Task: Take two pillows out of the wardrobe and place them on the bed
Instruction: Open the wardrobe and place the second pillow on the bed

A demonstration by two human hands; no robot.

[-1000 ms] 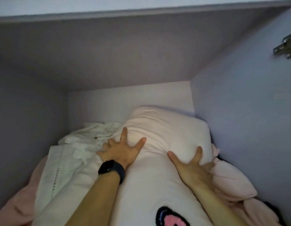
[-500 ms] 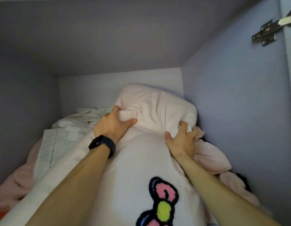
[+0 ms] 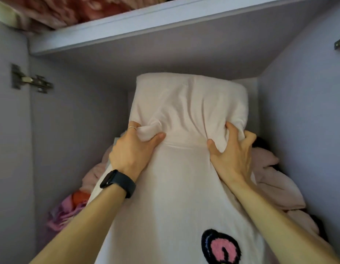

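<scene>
The wardrobe (image 3: 299,111) compartment was lavender, crammed with bedding under a shelf (image 3: 146,21). Both the left hand (image 3: 133,151) and right hand (image 3: 232,155) had fingers clenched into a pale pillow (image 3: 188,103) lying atop another pillow (image 3: 175,206). The first removal seemed underway; next, it likely needed drawing outward, clear of the shelf.

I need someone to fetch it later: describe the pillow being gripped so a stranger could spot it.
Inside the lilac wardrobe, under its shelf, the plump pale pink fabric pillow rises above crumpled pink bedding. Both hands pinch its lower corners; it alone is smooth and upright.

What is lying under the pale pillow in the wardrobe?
The pillow rests on a white cushion. Pink bedding shows beside it; whatever lies beneath is covered.
</scene>
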